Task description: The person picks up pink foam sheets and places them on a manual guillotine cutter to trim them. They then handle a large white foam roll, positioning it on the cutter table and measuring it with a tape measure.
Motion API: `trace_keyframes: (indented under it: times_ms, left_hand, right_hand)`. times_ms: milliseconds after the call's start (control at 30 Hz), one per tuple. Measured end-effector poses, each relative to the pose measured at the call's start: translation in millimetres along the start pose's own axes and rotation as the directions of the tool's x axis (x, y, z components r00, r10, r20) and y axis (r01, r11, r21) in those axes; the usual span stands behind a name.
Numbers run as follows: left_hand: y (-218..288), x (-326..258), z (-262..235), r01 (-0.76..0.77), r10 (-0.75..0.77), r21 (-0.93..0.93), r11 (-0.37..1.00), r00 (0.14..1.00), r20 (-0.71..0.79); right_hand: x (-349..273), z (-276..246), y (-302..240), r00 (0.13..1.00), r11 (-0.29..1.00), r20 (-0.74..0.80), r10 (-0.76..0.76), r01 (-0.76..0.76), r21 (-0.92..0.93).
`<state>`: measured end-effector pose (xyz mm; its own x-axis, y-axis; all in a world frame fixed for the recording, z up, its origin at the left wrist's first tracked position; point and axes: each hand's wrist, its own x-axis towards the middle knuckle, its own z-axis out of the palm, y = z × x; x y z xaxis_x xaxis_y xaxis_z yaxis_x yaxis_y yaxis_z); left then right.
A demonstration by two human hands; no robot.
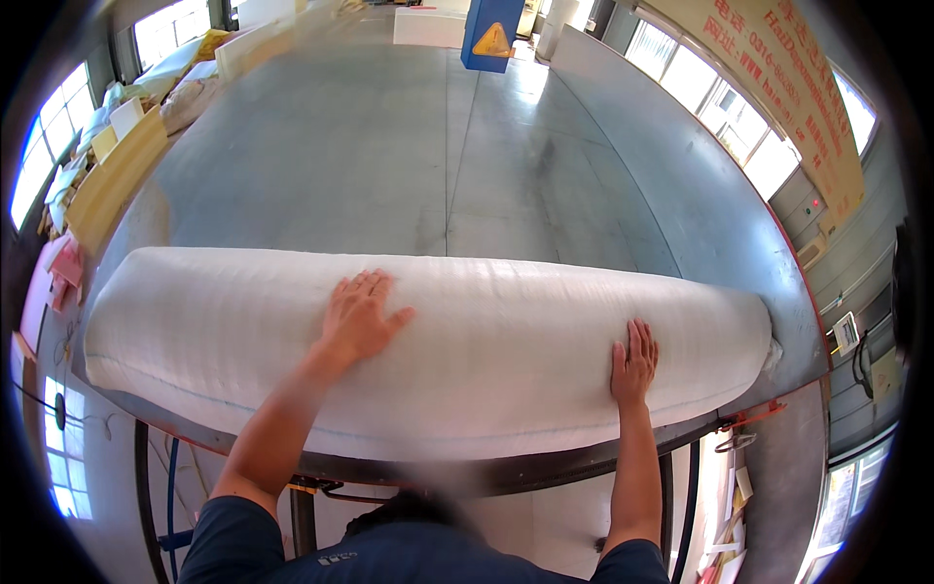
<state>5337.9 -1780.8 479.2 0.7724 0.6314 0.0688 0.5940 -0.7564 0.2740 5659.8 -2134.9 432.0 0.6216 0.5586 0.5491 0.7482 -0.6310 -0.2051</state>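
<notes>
A wide workshop hall fills the view, with a smooth grey floor or large grey sheet-metal table (438, 156) stretching away toward 12 o'clock; a seam runs straight down its middle. Bright windows (725, 107) line the wall at 2 o'clock under a long tan banner (778, 68) with red lettering, and more windows glow at 9 to 10 o'clock. A blue pillar (491, 34) bearing a yellow triangular sign stands at 12 o'clock. Stacks of yellowish and white foam slabs (117, 165) sit at 10 o'clock along the surface's left edge.

Across the middle, from 9 o'clock to 3 o'clock, lies a long white roll of padded material (486, 341), thick and cylindrical, wrapped in a faintly ribbed, glossy film with a thin blue line near its lower edge. It rests at the near edge of the grey surface, above a dark metal frame (506, 472) at 6 o'clock.

The left hand (358, 316) lies flat on top of the roll just left of centre, fingers spread wide, gripping nothing. The right hand (633, 362) presses flat against the roll toward 4 o'clock, fingers together and straight, also holding nothing. Both bare forearms rise from dark blue sleeves at the lower edge. A red clamp (749, 419) sits at the frame's corner at 4 o'clock.
</notes>
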Motion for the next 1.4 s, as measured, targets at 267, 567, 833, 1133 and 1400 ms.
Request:
trace_keyframes:
  times_ms: [267,567,833,1133,1400]
  left_hand:
    - [-18,40,-2,-0.005,0.005,0.009,1.0,1.0,-0.013]
    - [-27,57,-1,-0.021,0.021,0.044,0.999,1.0,-0.017]
    - [-10,126,-24,0.076,-0.076,0.003,0.997,0.996,0.038]
    - [-10,219,37,-0.113,0.089,0.019,0.993,0.866,0.492]
    - [-16,221,41,-0.123,0.082,0.015,0.992,0.743,0.664]
  right_hand:
    - [30,25,-6,1.0,1.0,0.004,0.009,-0.009,-0.016]
    - [64,32,-18,1.0,0.999,0.023,0.018,-0.019,0.035]
    - [222,102,-125,0.854,0.958,0.476,-0.209,0.081,0.276]
    - [235,176,-173,0.471,0.953,0.829,-0.301,0.186,0.241]
    - [229,165,-188,0.352,0.965,0.904,-0.24,0.187,0.183]
